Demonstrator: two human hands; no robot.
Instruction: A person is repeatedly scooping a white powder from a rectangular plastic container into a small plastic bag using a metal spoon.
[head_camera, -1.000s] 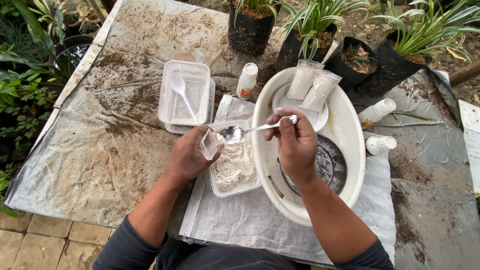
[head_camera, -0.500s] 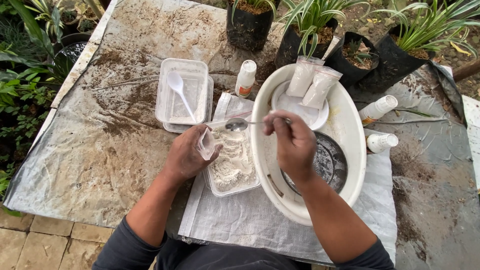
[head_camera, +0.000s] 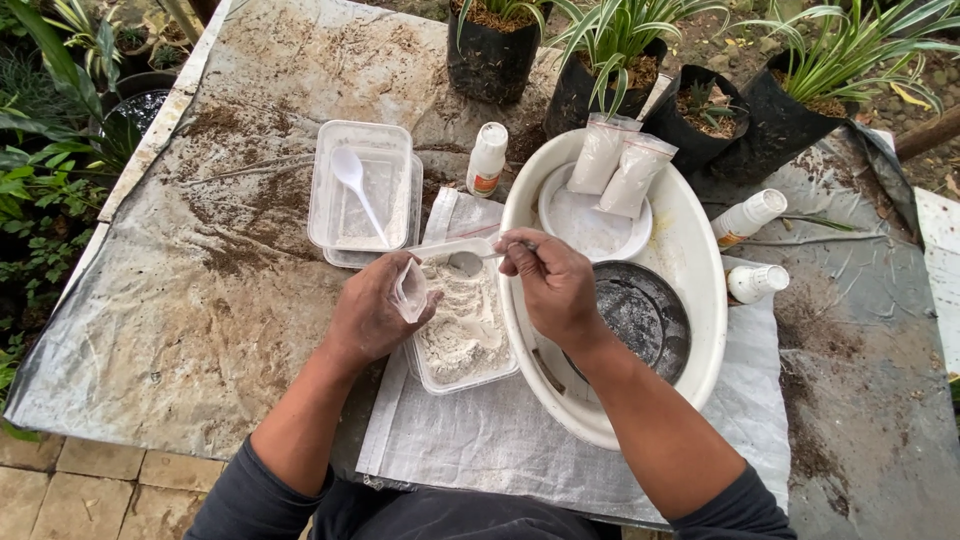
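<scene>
The left hand (head_camera: 372, 318) pinches a small clear plastic bag (head_camera: 410, 290) open over the near-left corner of the powder tray (head_camera: 462, 335), while the right hand (head_camera: 552, 285) grips a metal spoon (head_camera: 468, 262) by its handle, bowl at the tray's far edge. That bag looks feather-light, limp and slippery, best held by its rim, and the powder would spill at a jolt. Compared with a second ago, the spoon has swung away from the bag mouth and dipped towards the powder

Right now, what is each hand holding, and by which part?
Right hand: spoon, held by the handle end. Left hand: small clear plastic bag, pinched at its open mouth over the powder tray.
</scene>
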